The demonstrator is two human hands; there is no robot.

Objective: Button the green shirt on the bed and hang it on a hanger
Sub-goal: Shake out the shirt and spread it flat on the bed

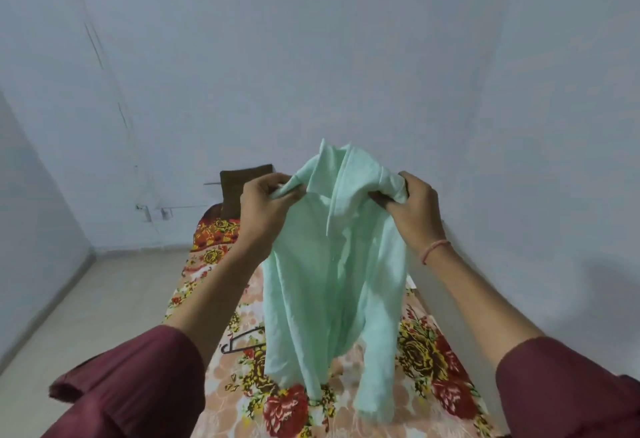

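Observation:
I hold a pale green shirt (329,281) up in the air over the bed (426,351). My left hand (263,209) grips the shirt's left shoulder near the collar. My right hand (412,209) is closed on the right shoulder. The collar sticks up between my hands, and the body and sleeves hang down, with the hem touching the floral sheet. A dark hanger (242,340) lies on the bed to the left of the shirt, partly hidden behind it. The front placket hangs loose; the buttons are too small to make out.
The narrow bed runs away from me along the right wall, covered in a red and yellow floral sheet. A dark brown pillow (242,188) leans at its far end. Tiled floor (86,316) lies to the left of the bed.

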